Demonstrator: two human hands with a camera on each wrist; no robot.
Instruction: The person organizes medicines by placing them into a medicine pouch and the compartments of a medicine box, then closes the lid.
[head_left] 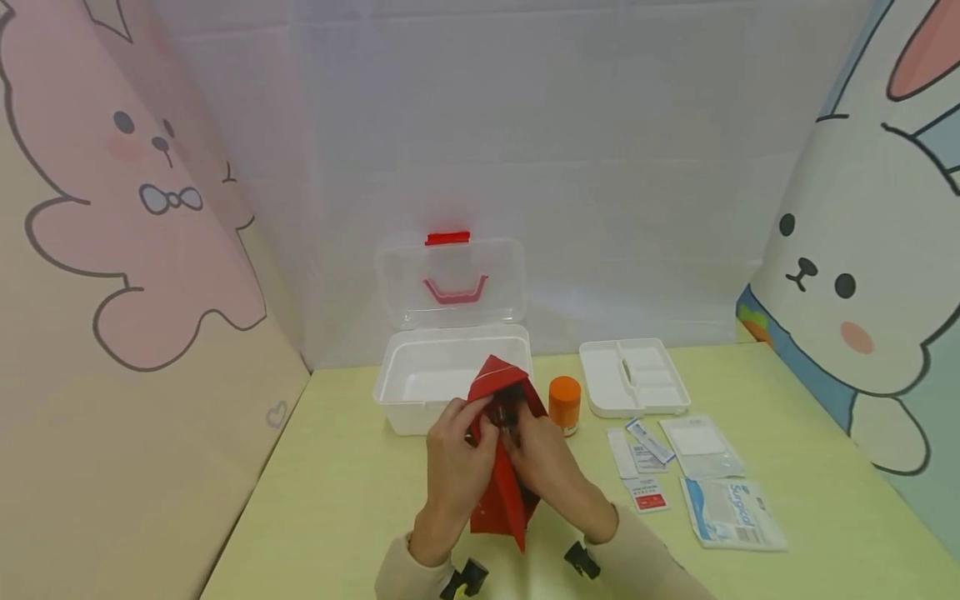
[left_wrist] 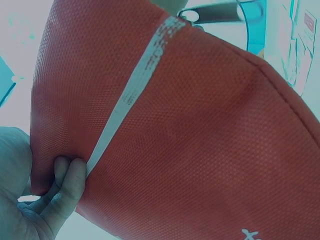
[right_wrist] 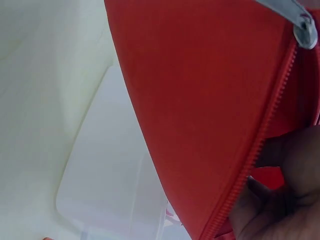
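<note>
A red zip pouch (head_left: 497, 492) stands tilted between both hands, its unzipped mouth facing up and something dark showing inside. The left hand (head_left: 459, 457) grips the pouch's left side; in the left wrist view its thumb and fingers pinch the red fabric (left_wrist: 200, 130) beside a pale strip. At the opposite side, the right hand (head_left: 551, 462) has its fingers inside the mouth. The right wrist view shows bent fingers (right_wrist: 300, 170) by the zip (right_wrist: 272, 115); whether they hold anything is hidden. A metal zip pull (right_wrist: 305, 32) hangs near the top.
Behind the pouch stands an open white box (head_left: 450, 343) with a clear lid (head_left: 453, 312). To its right are an orange-capped bottle (head_left: 565, 404) and a white divided tray (head_left: 637, 379). Small packets (head_left: 647, 493), a dressing packet (head_left: 705, 446) and a surgical packet (head_left: 733, 514) lie at right.
</note>
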